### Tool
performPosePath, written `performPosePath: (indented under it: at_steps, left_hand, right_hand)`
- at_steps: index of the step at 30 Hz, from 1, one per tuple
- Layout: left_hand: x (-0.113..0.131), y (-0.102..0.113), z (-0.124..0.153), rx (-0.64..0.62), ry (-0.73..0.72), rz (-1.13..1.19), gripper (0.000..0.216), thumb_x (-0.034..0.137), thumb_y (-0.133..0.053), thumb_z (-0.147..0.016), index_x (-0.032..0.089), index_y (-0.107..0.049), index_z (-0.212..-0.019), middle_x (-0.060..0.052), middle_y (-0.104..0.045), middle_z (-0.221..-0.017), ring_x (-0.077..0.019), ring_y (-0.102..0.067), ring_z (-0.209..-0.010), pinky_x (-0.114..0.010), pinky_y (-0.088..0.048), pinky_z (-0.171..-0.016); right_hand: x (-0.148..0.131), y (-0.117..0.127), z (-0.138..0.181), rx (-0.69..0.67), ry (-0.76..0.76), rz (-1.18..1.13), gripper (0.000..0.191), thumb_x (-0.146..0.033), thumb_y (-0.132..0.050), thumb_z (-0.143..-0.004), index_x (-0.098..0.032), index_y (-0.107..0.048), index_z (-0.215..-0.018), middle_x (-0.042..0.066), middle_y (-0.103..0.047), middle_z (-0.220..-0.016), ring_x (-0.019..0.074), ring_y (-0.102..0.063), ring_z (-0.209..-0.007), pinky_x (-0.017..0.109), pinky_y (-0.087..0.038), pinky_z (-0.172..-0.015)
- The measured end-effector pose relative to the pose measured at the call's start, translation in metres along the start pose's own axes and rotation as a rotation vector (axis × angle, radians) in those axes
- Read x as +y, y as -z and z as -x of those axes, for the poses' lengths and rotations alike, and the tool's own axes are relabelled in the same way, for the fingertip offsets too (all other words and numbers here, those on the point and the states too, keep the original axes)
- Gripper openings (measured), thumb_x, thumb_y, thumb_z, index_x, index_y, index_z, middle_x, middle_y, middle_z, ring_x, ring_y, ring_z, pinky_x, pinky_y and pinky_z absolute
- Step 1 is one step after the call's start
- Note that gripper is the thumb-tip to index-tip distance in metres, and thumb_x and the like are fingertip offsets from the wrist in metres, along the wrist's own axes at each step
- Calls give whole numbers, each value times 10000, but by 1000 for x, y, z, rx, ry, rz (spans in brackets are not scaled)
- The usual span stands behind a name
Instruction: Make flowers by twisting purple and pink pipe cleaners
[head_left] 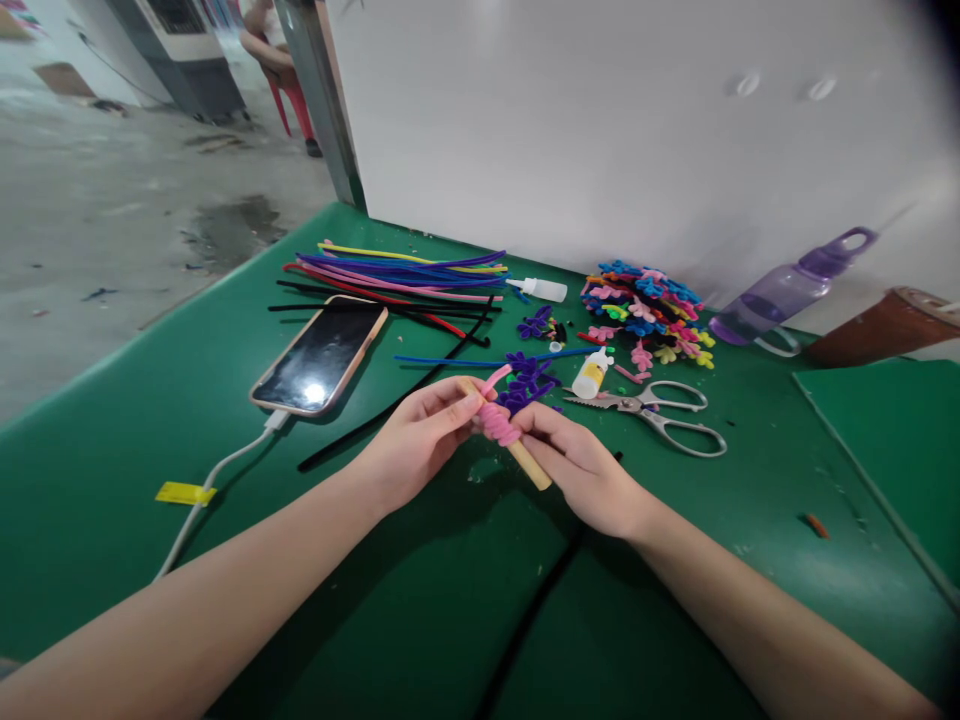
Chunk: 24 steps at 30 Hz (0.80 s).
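Note:
My left hand (420,435) pinches the upper end of a wooden stick (529,468) and the pink pipe cleaner (496,420) coiled around it. My right hand (577,462) grips the same stick from the other side, fingers closed just below the pink coil. The stick's lower end pokes out past my right fingers. Both hands hover just above the green table (150,430). A purple pipe-cleaner flower (529,380) lies right behind the coil.
A phone (321,355) on a white cable lies at left. Behind it is a bundle of straight pipe cleaners (405,275). Two glue bottles (592,372), scissors (660,412), a heap of coloured flowers (649,310), a purple water bottle (787,290) and a white wall stand behind.

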<state>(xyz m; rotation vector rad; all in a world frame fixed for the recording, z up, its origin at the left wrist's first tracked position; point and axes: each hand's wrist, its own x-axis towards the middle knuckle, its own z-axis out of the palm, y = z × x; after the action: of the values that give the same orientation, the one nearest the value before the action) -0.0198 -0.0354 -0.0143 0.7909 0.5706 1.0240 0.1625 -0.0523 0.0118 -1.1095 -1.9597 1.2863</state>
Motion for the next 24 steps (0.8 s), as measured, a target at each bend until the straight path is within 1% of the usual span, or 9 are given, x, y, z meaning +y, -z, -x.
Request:
performPosePath:
  at_steps: [3,6,9,12,15,17,19,22,24]
  left_hand:
    - [1,-2,1,14,20,37,94,200,-561,-835,135,-629,-838,-27,-638,-766,-105,-587,-730,-227,-440,-742]
    - [3,-4,2,15,9,41,91,195,-567,-829,133,-634,-828,-23,-632,-750,-99,-582,-707,-216,-438,-720]
    - [4,-3,2,16,11,40,87,195,-570,-824,139,-634,-811,-24,-629,-745,-112,-586,-725,-224,-436,-723]
    - [5,-3,3,-7,4,50,105,201,-555,-834,143,-632,-791,-22,-615,-763,-114,-575,-746,-230,-433,-737]
    - [5,-3,3,-43,1,55,132,200,-533,-850,140,-636,-794,-22,-600,-806,-101,-558,-760,-226,-434,-757]
    - [5,-3,3,-58,-1,50,119,194,-540,-847,145,-644,-815,-17,-596,-813,-92,-556,-762,-215,-437,-759]
    - [5,-2,3,-60,-7,38,105,193,-559,-837,150,-654,-844,-12,-600,-804,-86,-559,-757,-203,-442,-756]
    - [4,0,3,-24,-22,9,108,195,-595,-814,156,-674,-876,-9,-613,-822,-82,-563,-760,-192,-447,-750]
    - [3,1,3,2,-26,-19,122,199,-613,-800,163,-682,-895,-11,-625,-853,-85,-567,-762,-198,-454,-743]
  right_hand:
    - [-1,-1,2,42,47,4,136,-175,-370,-901,-196,-504,-891,-9,-535,-796,89,-465,-661,203,-396,-588]
    - [1,-3,3,69,103,25,122,-193,-388,-906,-200,-509,-915,-6,-546,-818,88,-495,-691,203,-410,-619]
    - [4,-6,3,109,138,49,95,-212,-414,-906,-204,-504,-937,0,-553,-848,90,-518,-735,206,-425,-662]
    - [6,-7,4,145,163,37,95,-200,-420,-904,-210,-459,-991,0,-538,-832,92,-525,-734,211,-436,-664]
    - [7,-7,4,133,191,-5,134,-185,-398,-912,-216,-416,-1041,6,-538,-839,94,-536,-736,218,-449,-655]
    - [8,-6,4,124,217,-18,119,-197,-395,-918,-217,-437,-1027,17,-562,-875,95,-554,-754,223,-462,-666]
    - [10,-5,4,145,241,9,119,-214,-402,-918,-219,-477,-1010,27,-588,-899,102,-573,-775,231,-477,-682]
    - [13,-4,4,204,299,92,140,-214,-437,-903,-222,-531,-1007,34,-612,-903,117,-592,-794,239,-492,-680]
    - [14,-4,4,229,363,142,141,-191,-471,-884,-222,-551,-996,27,-618,-879,114,-593,-770,231,-493,-656]
